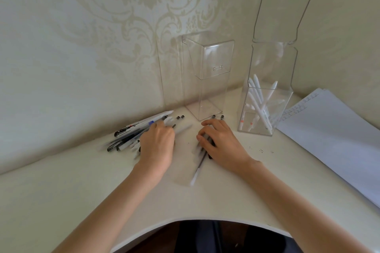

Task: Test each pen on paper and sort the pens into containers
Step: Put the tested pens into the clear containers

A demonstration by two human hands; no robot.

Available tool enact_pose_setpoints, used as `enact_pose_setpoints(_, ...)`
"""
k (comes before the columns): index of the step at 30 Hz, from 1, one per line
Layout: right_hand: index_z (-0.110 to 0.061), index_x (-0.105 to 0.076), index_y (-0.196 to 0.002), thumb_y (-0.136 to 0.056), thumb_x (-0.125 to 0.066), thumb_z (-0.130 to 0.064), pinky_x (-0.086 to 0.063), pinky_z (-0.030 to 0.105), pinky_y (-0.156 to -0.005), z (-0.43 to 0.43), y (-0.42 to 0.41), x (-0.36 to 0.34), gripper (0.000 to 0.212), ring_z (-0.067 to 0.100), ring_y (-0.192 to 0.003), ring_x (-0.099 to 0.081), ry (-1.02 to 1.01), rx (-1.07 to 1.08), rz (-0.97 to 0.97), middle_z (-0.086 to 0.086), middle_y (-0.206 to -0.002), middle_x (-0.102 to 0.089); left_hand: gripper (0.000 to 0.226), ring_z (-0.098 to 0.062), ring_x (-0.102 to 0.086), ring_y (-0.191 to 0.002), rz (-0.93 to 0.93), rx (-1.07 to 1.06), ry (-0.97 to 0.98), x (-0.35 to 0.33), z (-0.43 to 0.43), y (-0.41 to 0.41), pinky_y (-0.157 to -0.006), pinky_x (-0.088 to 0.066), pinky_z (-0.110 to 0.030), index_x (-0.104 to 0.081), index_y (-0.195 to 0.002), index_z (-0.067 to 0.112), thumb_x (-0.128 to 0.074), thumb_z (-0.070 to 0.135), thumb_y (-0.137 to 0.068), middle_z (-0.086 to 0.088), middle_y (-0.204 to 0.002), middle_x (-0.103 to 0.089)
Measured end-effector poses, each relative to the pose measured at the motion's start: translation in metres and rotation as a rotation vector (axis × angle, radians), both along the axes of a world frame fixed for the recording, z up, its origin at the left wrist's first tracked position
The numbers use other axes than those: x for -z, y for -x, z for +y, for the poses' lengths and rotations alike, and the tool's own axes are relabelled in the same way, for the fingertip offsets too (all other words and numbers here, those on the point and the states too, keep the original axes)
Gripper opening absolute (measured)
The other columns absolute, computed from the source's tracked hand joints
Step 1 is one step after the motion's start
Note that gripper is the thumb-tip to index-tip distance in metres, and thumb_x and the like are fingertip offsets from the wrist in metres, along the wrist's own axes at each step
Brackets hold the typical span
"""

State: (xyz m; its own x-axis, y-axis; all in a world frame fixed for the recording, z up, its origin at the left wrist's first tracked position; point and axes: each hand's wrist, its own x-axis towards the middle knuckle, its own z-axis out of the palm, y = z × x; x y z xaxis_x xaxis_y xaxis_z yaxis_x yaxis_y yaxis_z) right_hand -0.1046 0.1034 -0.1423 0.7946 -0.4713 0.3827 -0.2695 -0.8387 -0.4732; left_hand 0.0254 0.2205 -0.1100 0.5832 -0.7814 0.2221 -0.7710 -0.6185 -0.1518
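Pens [128, 134] lie heaped on the desk [61, 191] under the left hand [158, 144], whose fingers are too blurred to read. The right hand [221, 144] curls its fingers around several dark pens [200, 162]. Behind, a capped clear container [207, 88] stands beside an open container [265, 127] holding white pens [257, 96].

Loose pile of pens [131, 135] on the table at left: black, white and one with a blue cap, fanned out, partly under the left hand [158, 141]. We note a few dark pens [202, 160] under the curled fingers of the right hand [222, 141]; one white end points toward us. Two tall clear containers stand by the wall. The left container [207, 88] has its lid closed. The right container [285, 96], lid hinged upright, holds leaning white pens [258, 107]. The paper [333, 135] lies flat at far right.
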Motion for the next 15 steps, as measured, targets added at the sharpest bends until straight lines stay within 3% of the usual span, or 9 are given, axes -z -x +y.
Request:
enact_pose_setpoints(5, -0.011, -0.064, -0.098, -0.095, -0.052, -0.024, -0.028, 0.022, -0.101, 0.0, 0.002, -0.003, 0.018, 0.018, -0.122, -0.039, -0.031, 0.0, -0.037, 0.005, -0.121, -0.053, 0.021, -0.024, -0.05, -0.103, 0.177, 0.051, 0.307, 0.012, 0.009, -0.013, -0.069, -0.035, -0.031, -0.069, -0.098, 0.017, -0.059, 0.031, -0.086, -0.003, -0.106, -0.053)
enact_pose_setpoints(8, -0.012, -0.064, -0.1, -0.095, -0.053, -0.023, -0.029, 0.022, -0.101, 0.001, 0.002, -0.004, 0.017, 0.017, -0.121, -0.039, -0.056, 0.002, -0.052, 0.004, -0.122, -0.052, 0.014, -0.019, -0.055, -0.086, 0.326, 0.069, 0.537, 0.012, 0.01, -0.012, -0.058, -0.031, -0.027, -0.07, -0.088, 0.016, -0.065, 0.027, -0.082, 0.003, -0.095, -0.053)
enact_pose_setpoints(10, -0.014, -0.063, -0.104, -0.094, -0.055, -0.026, -0.029, 0.017, -0.099, 0.004, 0.002, -0.009, 0.018, 0.013, -0.118, -0.039, -0.118, 0.01, -0.073, 0.0, -0.121, -0.052, 0.007, -0.011, -0.055, -0.072, 0.52, 0.129, 0.706, 0.005, 0.008, -0.012, -0.055, -0.034, -0.023, -0.069, -0.085, 0.018, -0.069, 0.024, -0.081, 0.007, -0.089, -0.053)
enact_pose_setpoints(12, -0.02, -0.062, -0.106, -0.091, -0.058, -0.033, -0.032, 0.012, -0.091, 0.007, 0.002, -0.02, 0.02, 0.006, -0.11, -0.045, -0.319, 0.007, -0.119, -0.006, -0.115, -0.055, 0.004, -0.002, -0.055, -0.061, 0.806, 0.224, 0.799, -0.008, 0.006, -0.007, -0.053, -0.037, -0.014, -0.069, -0.082, 0.019, -0.071, 0.021, -0.079, 0.007, -0.079, -0.059)
enact_pose_setpoints(15, -0.022, -0.068, -0.098, -0.09, -0.061, -0.032, -0.042, 0.024, -0.074, 0.012, 0.002, -0.044, 0.015, 0.008, -0.08, -0.053, -0.691, -0.088, -0.308, -0.01, -0.092, -0.064, 0.008, -0.006, -0.056, -0.058, 1.206, 0.27, 0.787, -0.029, 0.006, 0.008, -0.054, -0.042, -0.019, -0.073, -0.084, 0.018, -0.073, 0.022, -0.078, 0.001, -0.069, -0.067)
